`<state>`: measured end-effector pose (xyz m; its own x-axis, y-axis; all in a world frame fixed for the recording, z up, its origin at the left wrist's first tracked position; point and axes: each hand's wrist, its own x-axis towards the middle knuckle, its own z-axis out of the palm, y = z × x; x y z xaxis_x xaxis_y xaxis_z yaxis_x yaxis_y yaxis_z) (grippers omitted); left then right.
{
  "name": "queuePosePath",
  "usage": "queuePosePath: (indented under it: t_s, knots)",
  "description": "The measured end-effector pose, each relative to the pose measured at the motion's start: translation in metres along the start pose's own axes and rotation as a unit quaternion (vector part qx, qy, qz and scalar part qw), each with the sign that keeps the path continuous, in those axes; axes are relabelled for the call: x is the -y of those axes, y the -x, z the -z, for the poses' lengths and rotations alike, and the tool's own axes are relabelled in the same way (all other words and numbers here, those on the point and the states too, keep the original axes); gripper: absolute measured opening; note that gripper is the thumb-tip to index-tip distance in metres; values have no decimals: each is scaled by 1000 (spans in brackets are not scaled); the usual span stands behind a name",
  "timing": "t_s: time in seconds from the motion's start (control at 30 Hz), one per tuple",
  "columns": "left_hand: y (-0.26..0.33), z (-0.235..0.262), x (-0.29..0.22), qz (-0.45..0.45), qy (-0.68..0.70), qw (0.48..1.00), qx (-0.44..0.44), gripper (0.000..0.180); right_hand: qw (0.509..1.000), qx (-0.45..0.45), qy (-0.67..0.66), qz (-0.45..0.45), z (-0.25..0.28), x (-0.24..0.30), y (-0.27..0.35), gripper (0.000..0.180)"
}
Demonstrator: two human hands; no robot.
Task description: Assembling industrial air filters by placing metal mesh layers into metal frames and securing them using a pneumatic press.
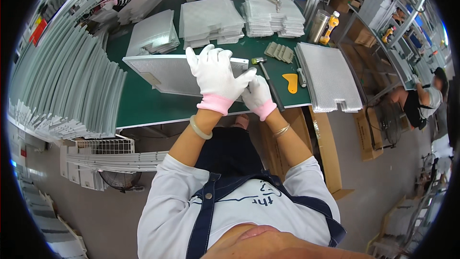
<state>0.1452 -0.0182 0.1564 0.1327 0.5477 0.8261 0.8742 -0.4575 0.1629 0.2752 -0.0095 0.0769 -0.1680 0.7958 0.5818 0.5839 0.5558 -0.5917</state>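
A framed silver mesh panel (167,74) stands tilted on its long edge on the green worktable (191,109). My left hand (214,74), in a white glove with a pink cuff, reaches over its top edge near the right end, with the fingers bent and the thumb pointing right. Close beside that thumb, my right hand (258,93), gloved the same way, curls its fingers at the panel's right end. The hands hide that end, and whether a small piece is between the fingers cannot be seen. A hammer (268,82) lies just right of my right hand.
Mesh sheet stacks (211,19) line the table's back, and another stack (330,76) lies at the right. Many frames (67,81) stand at the left. A yellow scraper (290,83), a screwdriver (301,77), small beige pieces (279,52), a metal cup (319,26) and a yellow bottle (330,27) are near.
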Motion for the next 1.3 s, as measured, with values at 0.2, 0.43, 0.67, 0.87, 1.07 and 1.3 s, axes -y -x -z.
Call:
queuePosePath:
  t_s: [0.2, 0.43, 0.67, 0.87, 1.07, 1.3]
  knots:
    - [0, 0, -5, 8, 7, 1000, -23, 46, 984, 69, 99, -134, 22, -97, -21, 47]
    - [-1, 0, -5, -6, 4, 999, -33, 46, 890, 141, 252, -353, -12, -134, -19, 42]
    - [0, -4, 1, 1, -6, 1000, -27, 46, 791, -156, -545, -231, 25, -6, 28, 35]
    - [-1, -5, 0, 8, 4, 999, -43, 43, 781, -91, -562, -256, 5, 58, 43, 38]
    - [-3, -4, 0, 11, 22, 999, -33, 41, 766, -69, -594, -236, 8, 55, 43, 37]
    - [-4, -1, 3, 11, 12, 999, -33, 41, 871, -45, -427, -239, 66, 46, 18, 34]
